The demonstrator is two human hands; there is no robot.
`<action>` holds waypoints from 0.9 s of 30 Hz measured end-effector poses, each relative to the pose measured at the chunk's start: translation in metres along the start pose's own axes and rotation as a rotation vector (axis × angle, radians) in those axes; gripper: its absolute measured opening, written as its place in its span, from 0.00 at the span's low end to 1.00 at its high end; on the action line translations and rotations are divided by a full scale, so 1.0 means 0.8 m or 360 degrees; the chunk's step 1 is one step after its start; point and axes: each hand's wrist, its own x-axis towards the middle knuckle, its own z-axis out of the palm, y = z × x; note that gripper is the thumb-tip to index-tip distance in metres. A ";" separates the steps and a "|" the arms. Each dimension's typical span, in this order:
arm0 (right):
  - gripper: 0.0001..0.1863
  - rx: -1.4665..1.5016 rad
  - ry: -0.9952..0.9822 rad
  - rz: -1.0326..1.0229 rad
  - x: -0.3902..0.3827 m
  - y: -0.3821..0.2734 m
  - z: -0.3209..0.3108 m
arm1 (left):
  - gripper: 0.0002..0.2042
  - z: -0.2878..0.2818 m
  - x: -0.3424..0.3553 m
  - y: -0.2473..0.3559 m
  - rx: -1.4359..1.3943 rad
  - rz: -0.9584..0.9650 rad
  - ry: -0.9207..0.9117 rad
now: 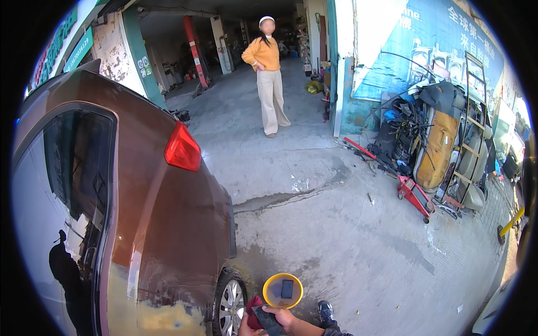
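Note:
At the bottom edge, my right hand (283, 317) grips a thin dark grey flat piece (268, 321), thumb on top; it looks like a sheet of sandpaper. My left hand (247, 329), partly cut off by the frame, closes round a dark red, cloth-like piece (254, 307) right beside the grey one. Just beyond both hands stands a yellow-rimmed bucket (301, 291) of murky water, with a dark rectangular block (287, 289) in it. To the left is a brown car (179, 235), its lower rear panel sanded and patched with yellowish filler (162, 318).
A person in an orange sweater (269, 56) stands at the garage opening. On the right, a red floor jack (415, 197) lies near piled car parts and seats (437, 148) and a leaning metal frame (471, 129). The car's wheel (231, 305) is close to the bucket.

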 end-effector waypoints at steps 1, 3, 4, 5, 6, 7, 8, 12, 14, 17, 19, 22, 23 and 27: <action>0.18 -0.0077 -0.0027 0.0032 0.001 -0.008 -0.004 | 0.27 0.009 0.016 0.002 -0.0194 0.0170 -0.0323; 0.18 -0.0182 0.0007 0.0076 0.010 -0.029 -0.020 | 0.19 0.026 0.047 0.000 -0.0316 0.0208 -0.0422; 0.18 -0.0210 0.0066 0.0089 0.016 -0.044 -0.034 | 0.15 0.030 0.062 -0.004 -0.0276 0.0190 -0.0401; 0.18 -0.0230 0.0188 0.0163 0.022 -0.059 -0.054 | 0.10 0.040 0.083 -0.011 -0.0159 0.0364 -0.0207; 0.19 -0.0148 0.0220 0.0168 0.029 -0.077 -0.078 | 0.04 0.044 0.102 -0.020 -0.0030 0.0517 -0.0001; 0.20 -0.0022 0.0336 0.0123 0.038 -0.095 -0.103 | 0.08 0.057 0.130 -0.030 -0.0065 0.0581 0.0218; 0.16 0.0141 0.0419 0.0143 0.046 -0.113 -0.134 | 0.13 0.064 0.157 -0.041 0.0014 0.0624 0.0297; 0.15 0.0113 0.0886 0.0012 0.073 -0.172 -0.270 | 0.13 0.104 0.279 -0.089 0.0559 0.0671 0.0742; 0.17 0.0015 0.1036 -0.0074 0.080 -0.192 -0.339 | 0.12 0.121 0.334 -0.107 0.0726 0.0870 0.0866; 0.17 -0.0190 0.1199 -0.0099 0.078 -0.211 -0.431 | 0.15 0.133 0.406 -0.124 0.0896 0.0721 0.0915; 0.17 -0.0287 0.1306 -0.0085 0.076 -0.215 -0.483 | 0.17 0.134 0.449 -0.134 0.0955 0.0718 0.0941; 0.17 -0.0420 0.1433 0.0000 0.078 -0.207 -0.545 | 0.21 0.130 0.506 -0.152 0.1125 0.0814 0.1000; 0.17 -0.0447 0.1464 0.0019 0.081 -0.201 -0.562 | 0.22 0.128 0.522 -0.158 0.1191 0.0848 0.1003; 0.18 -0.0600 0.1573 0.0162 0.094 -0.171 -0.616 | 0.27 0.138 0.575 -0.192 0.1438 0.0795 0.0667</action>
